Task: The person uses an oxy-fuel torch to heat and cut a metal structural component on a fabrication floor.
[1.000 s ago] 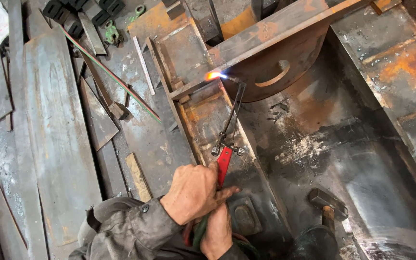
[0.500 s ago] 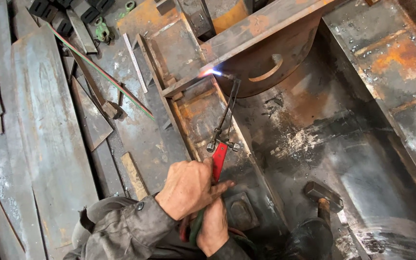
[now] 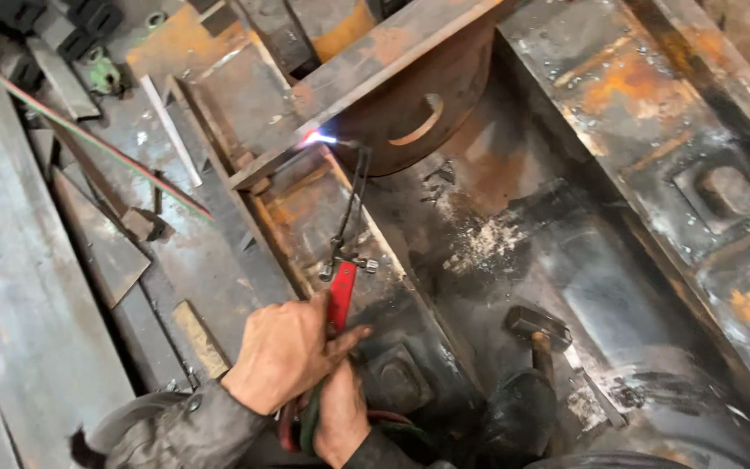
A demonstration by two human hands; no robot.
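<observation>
A cutting torch (image 3: pixel 345 227) w/ red handle is gripped by both hands at near centre: left hand (image 3: pixel 286 354) is wrapped over the handle from the left, thumb stretched to the right; right hand (image 3: pixel 340 415) is clenched just below it, around the handle end where the red and green hoses (image 3: pixel 299 424) leave. The torch's thin tubes are run far-ward to a bent tip, where a bluish-white flame (image 3: pixel 317 137) is seen right at the near edge of a rusty steel bar (image 3: pixel 375 65) laid diagonally from left-near to right-far. Behind the flame, a dark round drum (image 3: pixel 418 95) w/ a curved slot is tucked under that bar.

To the right, a wide steel trough (image 3: pixel 566 260) is left open, bounded by a raised rusty flange along the far right. A hammer (image 3: pixel 538 334) is set on its floor, near right of the hands, apart from them. To the left, flat steel plates (image 3: pixel 28 287) are stacked, edges overlapping, w/ narrow gaps between. A thin red-green rod (image 3: pixel 115 156) is laid across them.
</observation>
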